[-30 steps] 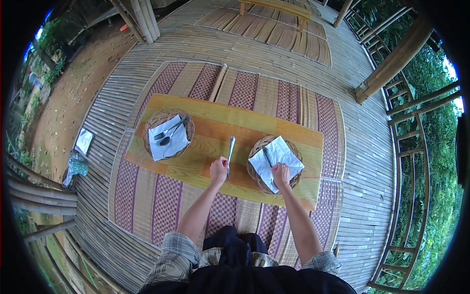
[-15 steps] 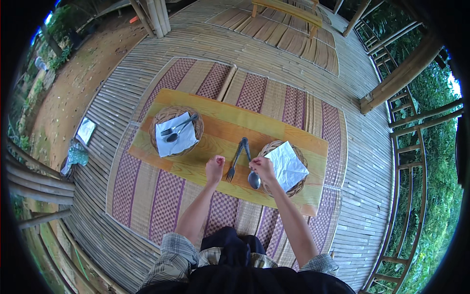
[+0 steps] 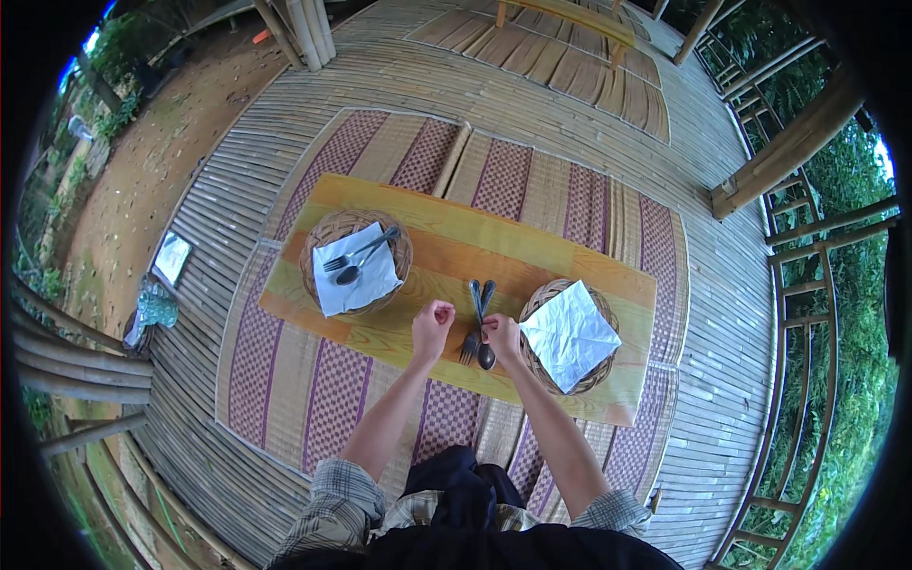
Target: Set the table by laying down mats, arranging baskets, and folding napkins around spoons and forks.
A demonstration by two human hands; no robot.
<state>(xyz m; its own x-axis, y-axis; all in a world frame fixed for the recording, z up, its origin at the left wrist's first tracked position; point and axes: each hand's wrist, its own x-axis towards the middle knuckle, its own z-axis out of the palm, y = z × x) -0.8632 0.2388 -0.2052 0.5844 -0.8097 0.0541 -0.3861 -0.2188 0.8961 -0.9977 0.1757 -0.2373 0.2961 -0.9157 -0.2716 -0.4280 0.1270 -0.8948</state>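
A metal fork (image 3: 468, 351) and a metal spoon (image 3: 486, 357) lie close together on the low wooden table (image 3: 446, 247), their handles pointing to the far side and seeming to cross. My right hand (image 3: 503, 334) pinches the spoon near the lower part of its handle. Just left of the fork, my left hand (image 3: 433, 330) is curled closed, apart from the cutlery, with nothing showing in it. Right of my right hand sits a round wicker basket (image 3: 608, 371) with a white napkin (image 3: 571, 332) laid over it.
At the table's left, another wicker basket (image 3: 323, 233) holds a napkin (image 3: 344, 296) with a fork and spoon on it. Striped woven mats (image 3: 501, 180) lie under the table on the bamboo floor (image 3: 361, 90). A yellow bench (image 3: 570, 17) stands far off; bamboo railings (image 3: 826, 332) run along the right.
The fork and spoon, earlier spread in an upside-down V with handle ends meeting, now lie close together with handle ends apart. My right hand has brought the spoon in. The view has shifted slightly.
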